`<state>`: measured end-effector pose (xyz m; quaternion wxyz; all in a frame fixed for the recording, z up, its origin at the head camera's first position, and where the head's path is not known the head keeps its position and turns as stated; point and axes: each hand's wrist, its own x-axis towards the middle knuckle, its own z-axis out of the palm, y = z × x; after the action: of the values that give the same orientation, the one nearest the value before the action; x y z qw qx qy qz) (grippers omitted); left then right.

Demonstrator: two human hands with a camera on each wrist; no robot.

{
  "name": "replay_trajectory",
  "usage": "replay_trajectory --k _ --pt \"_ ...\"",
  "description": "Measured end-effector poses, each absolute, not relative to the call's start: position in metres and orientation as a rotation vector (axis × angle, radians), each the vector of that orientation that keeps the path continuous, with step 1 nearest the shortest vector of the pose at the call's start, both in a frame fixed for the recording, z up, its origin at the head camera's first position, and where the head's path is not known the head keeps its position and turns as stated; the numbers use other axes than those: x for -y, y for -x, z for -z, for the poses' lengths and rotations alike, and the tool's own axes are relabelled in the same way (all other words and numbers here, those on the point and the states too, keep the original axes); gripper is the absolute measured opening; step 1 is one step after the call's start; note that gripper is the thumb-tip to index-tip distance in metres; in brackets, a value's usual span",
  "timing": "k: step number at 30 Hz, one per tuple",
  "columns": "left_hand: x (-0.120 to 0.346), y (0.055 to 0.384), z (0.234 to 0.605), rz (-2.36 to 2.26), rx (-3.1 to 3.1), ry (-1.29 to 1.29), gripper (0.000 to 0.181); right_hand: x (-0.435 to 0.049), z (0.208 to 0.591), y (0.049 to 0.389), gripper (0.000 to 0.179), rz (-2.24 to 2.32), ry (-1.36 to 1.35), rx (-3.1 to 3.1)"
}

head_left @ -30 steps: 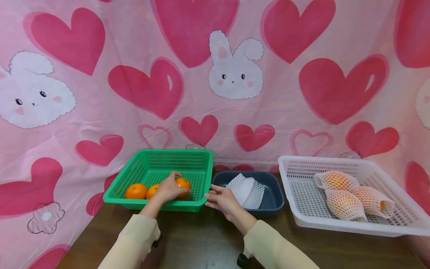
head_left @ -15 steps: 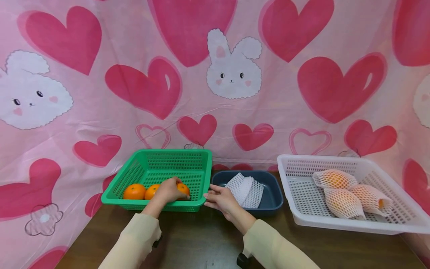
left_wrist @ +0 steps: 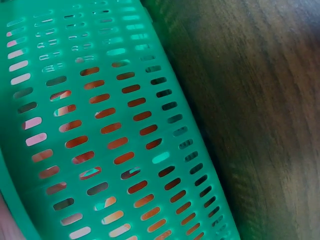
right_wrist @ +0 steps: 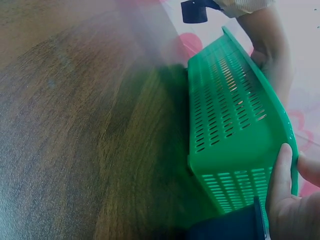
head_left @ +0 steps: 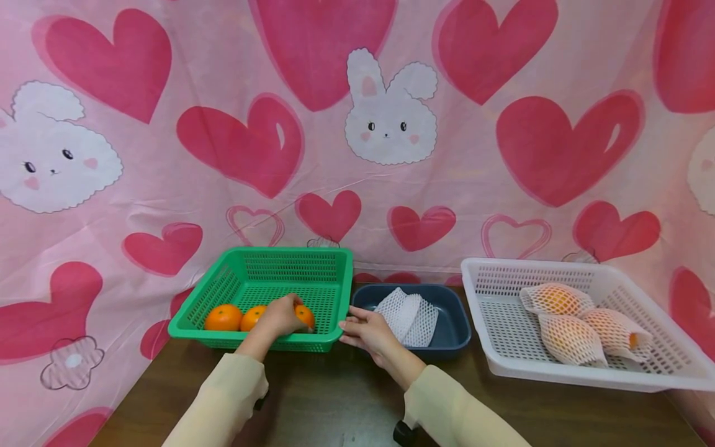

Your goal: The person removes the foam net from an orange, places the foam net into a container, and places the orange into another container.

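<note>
Three oranges lie in a row along the near side of the green basket (head_left: 321,341): a left orange (head_left: 223,318), a middle orange (head_left: 253,317) partly behind my hand, and a right orange (head_left: 305,315). My left hand (head_left: 278,318) reaches over the near rim and grips the right orange, covering part of it. At the basket's near right corner, my right hand (head_left: 370,332) pinches the rim, one finger outside and the thumb on the other side in the right wrist view. Through the basket's slots, the left wrist view shows orange patches (left_wrist: 111,128).
Right of the green basket stands a dark blue tray (head_left: 455,316) with white foam net sleeves (head_left: 408,316). Farther right, a white basket (head_left: 505,366) holds three net-wrapped oranges (head_left: 570,338). A patterned pink cloth (head_left: 313,155) hangs behind the brown table (head_left: 313,397).
My left hand has sunk slightly into the green basket with the right orange, which sits lower than before. The right hand keeps its place on the rim.
</note>
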<state>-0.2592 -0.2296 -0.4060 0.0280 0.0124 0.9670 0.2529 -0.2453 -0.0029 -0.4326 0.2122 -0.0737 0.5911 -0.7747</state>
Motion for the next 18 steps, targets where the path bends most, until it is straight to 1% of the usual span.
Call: replay_trajectory --k 18 --pt "0.2300 0.2578 0.4038 -0.790 -2.943 -0.049 0.072 0.0033 0.4326 0.2461 0.057 2.141 0.187 -1.668"
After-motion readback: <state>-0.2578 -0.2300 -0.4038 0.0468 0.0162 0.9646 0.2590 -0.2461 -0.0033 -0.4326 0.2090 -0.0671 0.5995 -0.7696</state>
